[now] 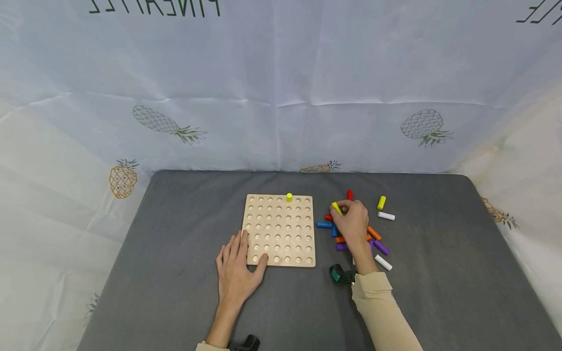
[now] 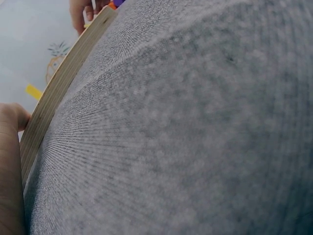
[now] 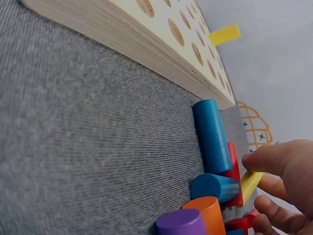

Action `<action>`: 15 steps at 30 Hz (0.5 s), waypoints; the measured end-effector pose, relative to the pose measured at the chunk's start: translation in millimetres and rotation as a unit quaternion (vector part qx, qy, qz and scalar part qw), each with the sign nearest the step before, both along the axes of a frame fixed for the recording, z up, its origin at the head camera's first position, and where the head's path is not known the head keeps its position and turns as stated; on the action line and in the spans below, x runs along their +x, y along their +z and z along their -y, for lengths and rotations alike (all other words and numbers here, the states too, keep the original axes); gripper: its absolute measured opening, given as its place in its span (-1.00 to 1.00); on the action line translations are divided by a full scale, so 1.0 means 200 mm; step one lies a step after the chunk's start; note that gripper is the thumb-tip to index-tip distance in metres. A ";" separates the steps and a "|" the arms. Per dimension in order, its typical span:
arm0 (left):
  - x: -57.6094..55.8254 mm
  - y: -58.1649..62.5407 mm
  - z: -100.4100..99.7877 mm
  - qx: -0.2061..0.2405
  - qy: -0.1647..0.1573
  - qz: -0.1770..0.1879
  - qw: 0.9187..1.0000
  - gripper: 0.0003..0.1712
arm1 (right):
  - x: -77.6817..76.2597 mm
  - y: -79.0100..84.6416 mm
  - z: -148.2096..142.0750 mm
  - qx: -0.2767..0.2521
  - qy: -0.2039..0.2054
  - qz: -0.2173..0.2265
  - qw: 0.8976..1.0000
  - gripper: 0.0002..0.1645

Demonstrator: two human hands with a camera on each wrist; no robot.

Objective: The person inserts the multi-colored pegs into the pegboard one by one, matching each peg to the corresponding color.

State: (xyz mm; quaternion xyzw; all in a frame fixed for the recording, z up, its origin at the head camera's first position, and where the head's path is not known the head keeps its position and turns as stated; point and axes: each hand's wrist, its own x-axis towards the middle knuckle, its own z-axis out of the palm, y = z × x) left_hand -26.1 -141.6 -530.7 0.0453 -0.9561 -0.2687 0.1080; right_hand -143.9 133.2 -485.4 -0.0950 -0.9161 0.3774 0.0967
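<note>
A wooden pegboard [image 1: 283,239] with rows of round holes lies on the table. One yellow peg [image 1: 289,197] stands upright in a hole of its far row. My left hand [image 1: 237,270] rests at the board's near left corner, fingers extended along the left side and thumb on the front edge. To the right of the board, my right hand [image 1: 352,223] pinches another yellow peg [image 3: 251,187] between thumb and fingers, tilted, over the loose pegs. Around it lie blue pegs [image 3: 211,137], red pegs [image 1: 350,194], orange pegs [image 1: 374,233] and purple pegs [image 1: 381,247].
Farther right are a yellow peg [image 1: 382,202] and a white peg [image 1: 386,215], with another white peg [image 1: 383,263] nearer. A grey cloth [image 1: 175,219] covers the table. Behind it hangs a pale curtain [image 1: 246,58] with pineapple prints. Each wrist wears a black camera [image 1: 342,274].
</note>
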 end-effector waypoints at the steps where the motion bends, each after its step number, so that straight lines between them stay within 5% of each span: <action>1: 0.00 0.00 0.00 0.000 0.000 0.000 1.000 -0.03 | 0.00 0.00 0.00 0.000 0.000 -0.001 1.000 -0.66; 15: 0.01 0.00 0.00 -0.001 -0.003 -0.006 1.000 -0.02 | -0.02 0.04 0.05 -0.008 0.013 -0.018 1.000 -0.70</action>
